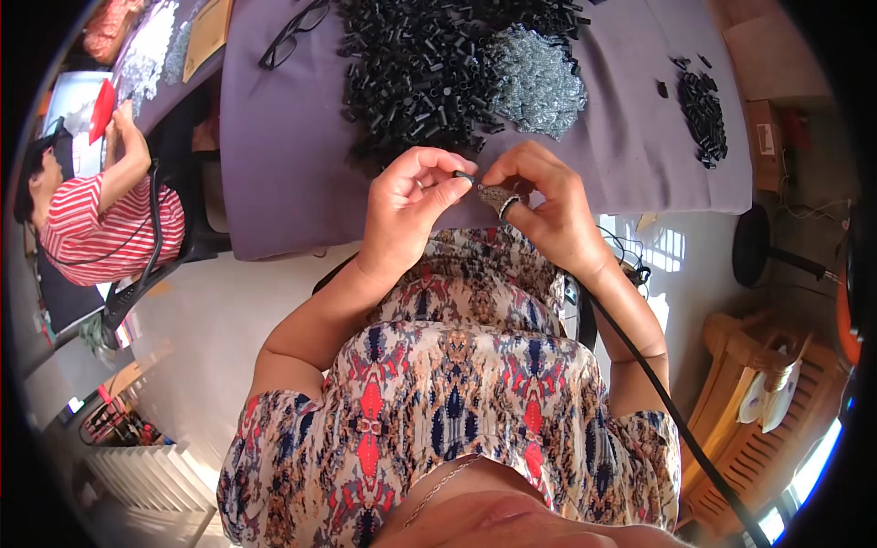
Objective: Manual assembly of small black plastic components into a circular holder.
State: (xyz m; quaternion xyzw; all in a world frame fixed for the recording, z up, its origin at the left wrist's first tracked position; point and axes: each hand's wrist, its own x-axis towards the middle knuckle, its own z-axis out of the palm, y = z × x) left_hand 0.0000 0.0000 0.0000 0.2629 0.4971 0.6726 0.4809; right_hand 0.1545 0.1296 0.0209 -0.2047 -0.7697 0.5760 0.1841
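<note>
Apparently, the left hand [409, 203] pinches a small black piece [463, 176] — leaving its end reachable. The right hand [554, 203] curls, its grip unclear.

The bench [283, 183] is covered in greyish purple. The heap of small tubes [411, 96] is coloured black, and the shiny pile [537, 82], silvery grey. The wearer's garment [457, 384] is patterned in red, navy, tan and cream; the co-worker's shirt [91, 215] is striped in 2 colours, red and white.

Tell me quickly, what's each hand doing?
Left hand: closed, pinching a small black tube.
Right hand: curled beside it; whether it grips anything cannot be told.
</note>
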